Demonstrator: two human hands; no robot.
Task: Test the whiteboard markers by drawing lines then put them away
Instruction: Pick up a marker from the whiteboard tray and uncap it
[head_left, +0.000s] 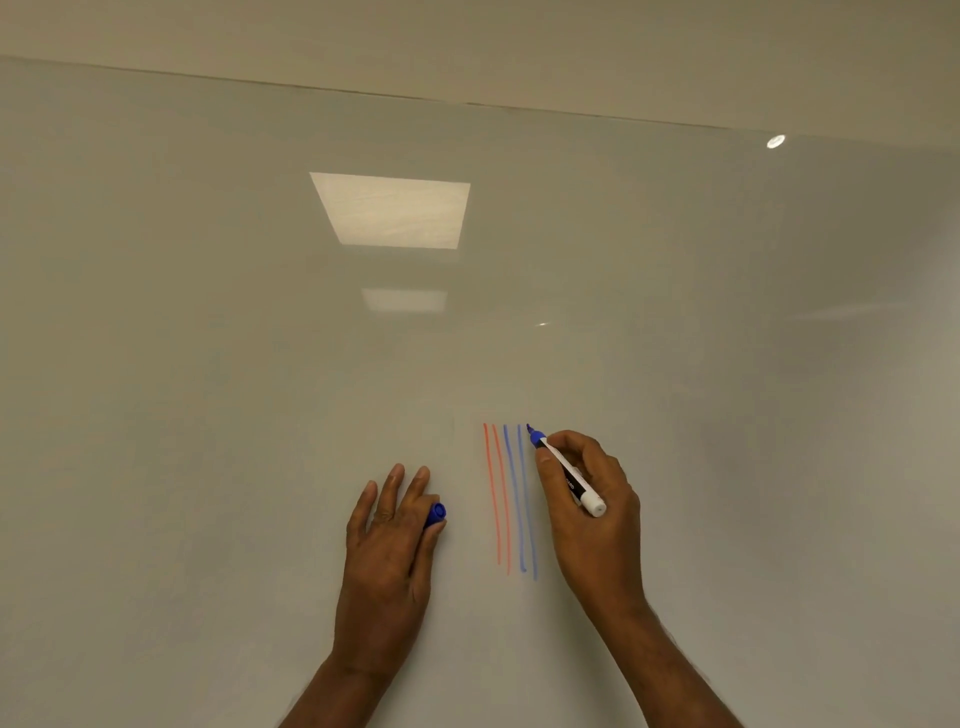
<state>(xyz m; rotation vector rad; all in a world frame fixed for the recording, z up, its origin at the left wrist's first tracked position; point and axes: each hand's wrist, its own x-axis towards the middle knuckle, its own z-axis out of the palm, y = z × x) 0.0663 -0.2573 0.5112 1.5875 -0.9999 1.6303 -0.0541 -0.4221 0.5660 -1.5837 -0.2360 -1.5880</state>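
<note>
Head view: whiteboard (208, 415) shows a ceiling-light reflection (392, 210). Red lines (496, 499) and blue lines (519, 499) lie between the separated hands. Left hand (387, 545) rests on the board, pinching blue cap (436, 514). Right hand (592, 519) grips marker (569, 480): axis slanted, tip up-left just right of the blue lines' tops.

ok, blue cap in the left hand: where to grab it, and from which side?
Grip the blue cap by its exposed round end, coming in from the right, the side towards the drawn lines. Only that end shows between forefinger and thumb of the left hand; the rest is hidden behind it.
</note>
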